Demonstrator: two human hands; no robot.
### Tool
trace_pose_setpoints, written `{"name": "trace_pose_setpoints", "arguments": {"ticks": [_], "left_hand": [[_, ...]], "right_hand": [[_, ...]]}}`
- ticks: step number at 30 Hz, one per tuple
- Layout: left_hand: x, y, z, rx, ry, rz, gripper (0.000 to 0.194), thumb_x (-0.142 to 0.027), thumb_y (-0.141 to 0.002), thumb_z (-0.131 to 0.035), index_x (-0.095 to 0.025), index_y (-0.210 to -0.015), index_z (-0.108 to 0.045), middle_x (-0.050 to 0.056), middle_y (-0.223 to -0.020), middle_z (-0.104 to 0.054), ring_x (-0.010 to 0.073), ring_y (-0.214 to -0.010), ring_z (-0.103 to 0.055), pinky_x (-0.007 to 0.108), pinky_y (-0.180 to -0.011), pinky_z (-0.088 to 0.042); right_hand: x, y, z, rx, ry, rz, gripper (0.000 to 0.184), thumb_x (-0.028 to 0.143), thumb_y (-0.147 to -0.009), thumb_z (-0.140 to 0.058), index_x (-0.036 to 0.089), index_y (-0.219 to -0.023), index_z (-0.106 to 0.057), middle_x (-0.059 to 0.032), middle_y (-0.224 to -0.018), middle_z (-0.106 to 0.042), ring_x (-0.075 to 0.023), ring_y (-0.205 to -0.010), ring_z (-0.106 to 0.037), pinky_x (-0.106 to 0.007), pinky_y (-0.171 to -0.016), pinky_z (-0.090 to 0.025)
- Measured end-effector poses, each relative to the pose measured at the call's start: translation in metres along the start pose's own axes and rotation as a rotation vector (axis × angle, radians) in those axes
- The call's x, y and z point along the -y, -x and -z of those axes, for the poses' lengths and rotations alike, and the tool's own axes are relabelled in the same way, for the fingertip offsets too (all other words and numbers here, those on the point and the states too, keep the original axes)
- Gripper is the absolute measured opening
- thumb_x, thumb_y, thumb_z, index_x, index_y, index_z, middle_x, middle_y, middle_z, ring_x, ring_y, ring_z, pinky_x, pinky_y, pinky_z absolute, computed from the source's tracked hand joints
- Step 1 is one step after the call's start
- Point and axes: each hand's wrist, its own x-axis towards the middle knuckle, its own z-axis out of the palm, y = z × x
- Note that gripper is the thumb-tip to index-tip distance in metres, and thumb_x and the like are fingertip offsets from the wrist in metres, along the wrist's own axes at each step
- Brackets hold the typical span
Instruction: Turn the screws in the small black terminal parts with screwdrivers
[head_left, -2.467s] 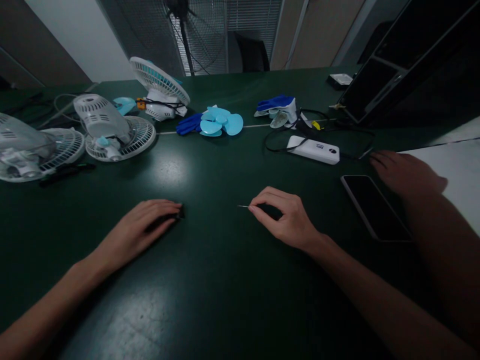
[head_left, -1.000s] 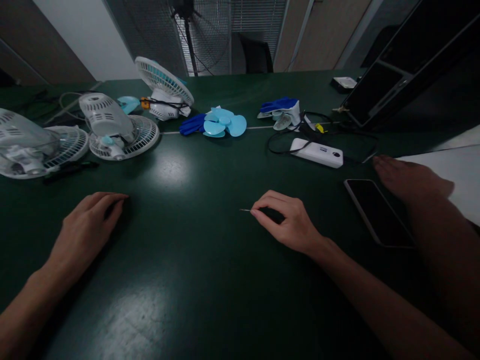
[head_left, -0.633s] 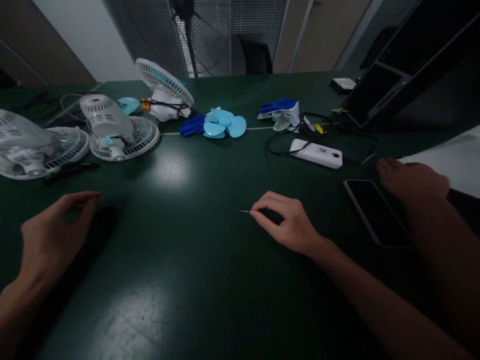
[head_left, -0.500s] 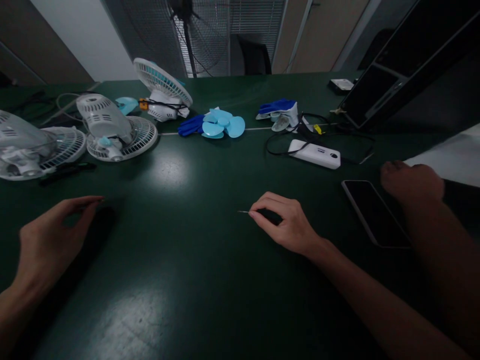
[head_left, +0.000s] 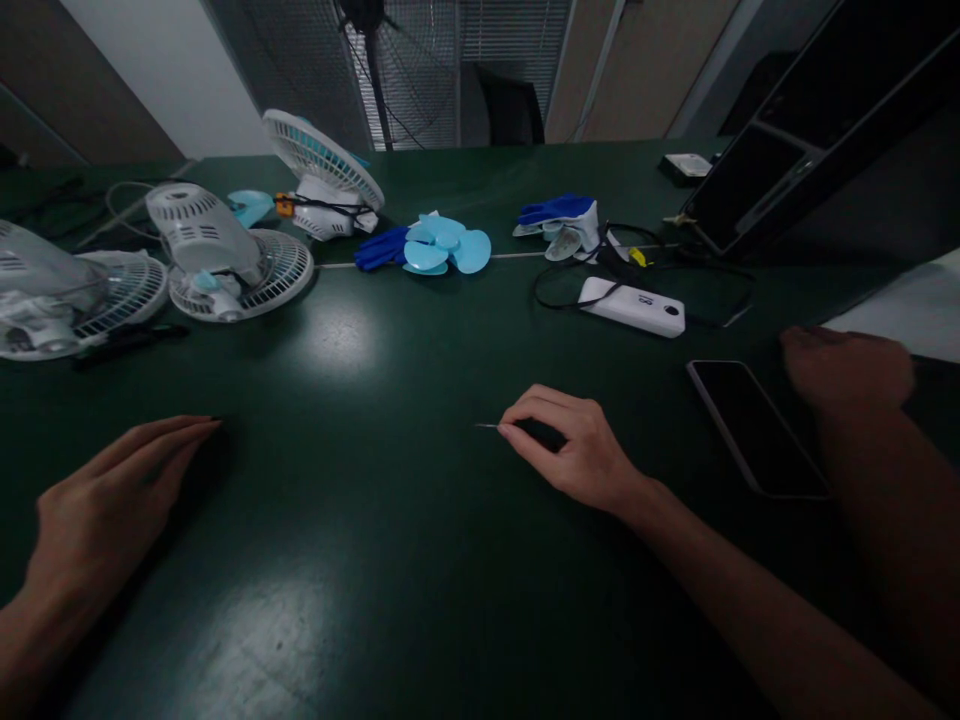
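Note:
My left hand point(head_left: 116, 500) rests low over the left of the green table, fingers stretched forward and pressed together with the thumb beneath. A dark speck shows at its fingertips; I cannot make out what it is. Near the middle, my right hand point(head_left: 574, 445) pinches a thin metal rod point(head_left: 486, 426) between thumb and forefinger. The rod's tip points left, and its other end is hidden in the hand. Beyond both hands lies a light-blue fan blade point(head_left: 446, 246) on a blue glove point(head_left: 381, 250).
White fan bodies point(head_left: 214, 235) with grilles stand at the left, beside a tilted fan point(head_left: 326, 180). Further right are blue-and-white gloves point(head_left: 559, 225), a white power bank point(head_left: 634, 306) with a cable, and a phone point(head_left: 757, 430). Another person's closed hand point(head_left: 847, 370) rests beside the phone.
The left hand's fingers have straightened and closed together, with the tips slightly lower and further right. My right hand holds still with the rod. The other person's hand has shifted slightly right.

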Motion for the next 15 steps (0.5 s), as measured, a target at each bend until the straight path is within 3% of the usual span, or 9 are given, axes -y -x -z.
{"name": "trace_pose_setpoints", "arguments": {"ticks": [6, 10, 15], "left_hand": [[-0.018, -0.010, 0.009, -0.035, -0.031, 0.027, 0.028, -0.044, -0.101, -0.046, -0.038, -0.125, -0.058, -0.005, -0.134, -0.061, 0.0239, -0.114, -0.067, 0.041, -0.095, -0.057], [-0.024, -0.016, 0.015, -0.053, -0.004, 0.047, 0.033, -0.046, -0.099, -0.051, -0.032, -0.128, -0.057, -0.002, -0.137, -0.057, 0.0242, -0.120, -0.063, 0.041, -0.101, -0.054], [-0.009, -0.016, 0.013, 0.087, -0.025, 0.180, 0.046, -0.056, -0.098, -0.046, -0.028, -0.132, -0.057, 0.002, -0.128, -0.060, 0.0257, -0.107, -0.066, 0.040, -0.089, -0.056]], "right_hand": [[0.001, 0.000, 0.000, 0.007, 0.000, 0.000, 0.015, 0.029, -0.098, -0.060, 0.021, -0.103, -0.071, -0.0033, -0.097, -0.069, -0.0144, -0.083, -0.065, -0.031, -0.073, -0.054], [0.001, 0.001, -0.001, 0.004, 0.006, -0.003, 0.015, 0.029, -0.097, -0.060, 0.021, -0.103, -0.071, -0.0027, -0.097, -0.069, -0.0139, -0.083, -0.065, -0.030, -0.073, -0.053], [0.001, 0.001, -0.001, 0.011, 0.029, 0.004, 0.015, 0.029, -0.098, -0.060, 0.021, -0.103, -0.071, -0.0029, -0.097, -0.069, -0.0141, -0.083, -0.065, -0.030, -0.074, -0.052]]}}
